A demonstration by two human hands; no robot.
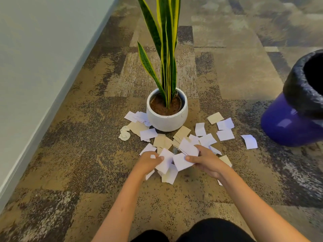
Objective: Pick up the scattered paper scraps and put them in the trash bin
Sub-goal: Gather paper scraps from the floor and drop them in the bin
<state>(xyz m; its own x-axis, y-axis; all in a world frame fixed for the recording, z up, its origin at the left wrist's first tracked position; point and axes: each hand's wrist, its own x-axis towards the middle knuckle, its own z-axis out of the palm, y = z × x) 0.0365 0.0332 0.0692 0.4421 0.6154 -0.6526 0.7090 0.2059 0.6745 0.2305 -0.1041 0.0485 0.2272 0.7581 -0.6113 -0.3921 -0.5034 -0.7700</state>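
Several white and tan paper scraps (225, 134) lie scattered on the carpet in front of a potted plant. My left hand (148, 162) grips white scraps (165, 162) at the near side of the pile. My right hand (206, 159) pinches a bunch of white scraps (187, 149) between thumb and fingers, just right of the left hand. A crumpled white scrap (125, 133) sits at the pile's left edge. The purple trash bin (293, 126), lined with a black bag, stands at the far right, partly cut off by the frame.
A white pot (167, 119) holding a tall snake plant (166, 49) stands right behind the scraps. A pale wall (35, 67) runs along the left. Patterned brown and grey carpet (236, 75) spreads all around. My dark-clothed knees (201, 231) are at the bottom edge.
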